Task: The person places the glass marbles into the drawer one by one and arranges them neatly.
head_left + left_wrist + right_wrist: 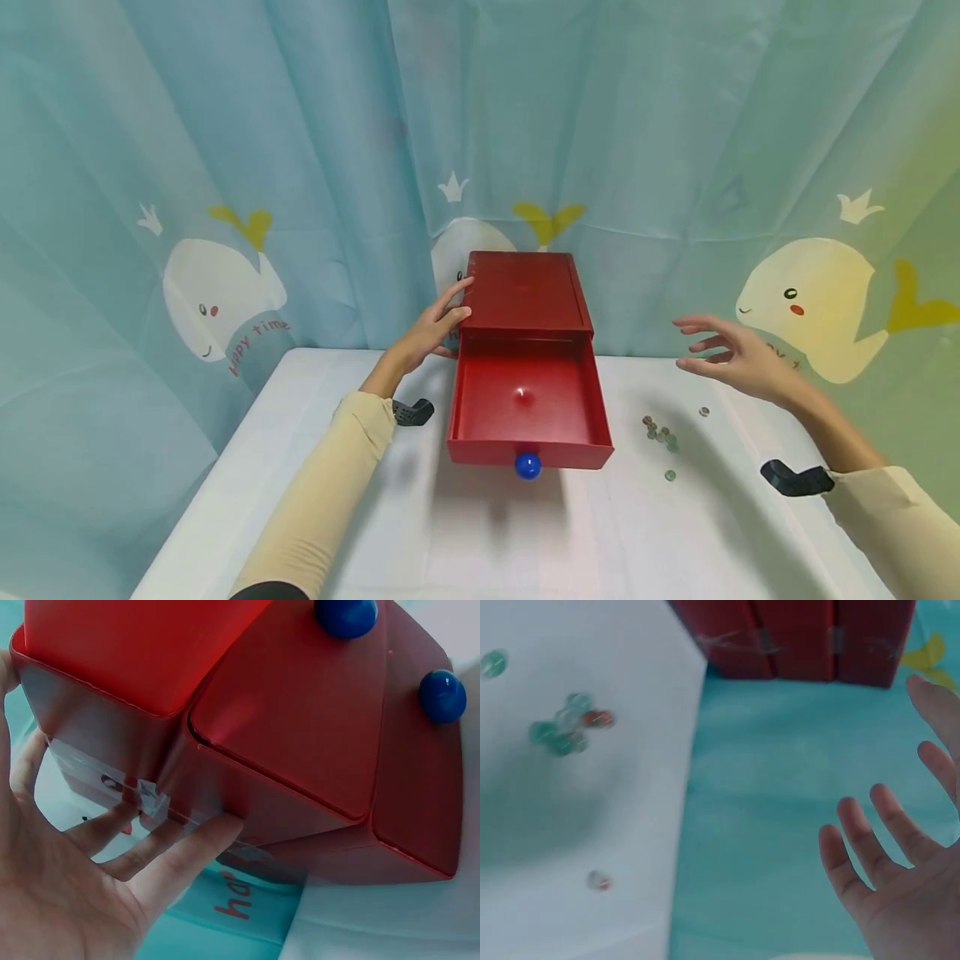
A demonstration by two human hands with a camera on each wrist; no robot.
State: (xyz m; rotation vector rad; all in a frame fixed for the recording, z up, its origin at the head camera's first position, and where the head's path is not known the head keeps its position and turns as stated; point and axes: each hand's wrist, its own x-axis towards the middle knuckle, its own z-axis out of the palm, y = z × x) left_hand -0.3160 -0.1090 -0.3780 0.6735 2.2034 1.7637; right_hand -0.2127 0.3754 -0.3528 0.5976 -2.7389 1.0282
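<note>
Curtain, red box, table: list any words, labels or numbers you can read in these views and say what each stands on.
"appy time": red letters on the left whale printed on the curtain; the first letter is lost in a fold.
"ha": red letters on the curtain in the left wrist view, partly hidden under the red box.
Red letters under the right whale: mostly hidden by the right hand, unreadable.
Red box, table: no text.

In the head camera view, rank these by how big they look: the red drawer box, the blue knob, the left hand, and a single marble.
Largest to smallest, as seen in the head view:
1. red drawer box
2. left hand
3. blue knob
4. single marble
The knob sits nearer the camera than the hand, yet looks clearly smaller.
</note>
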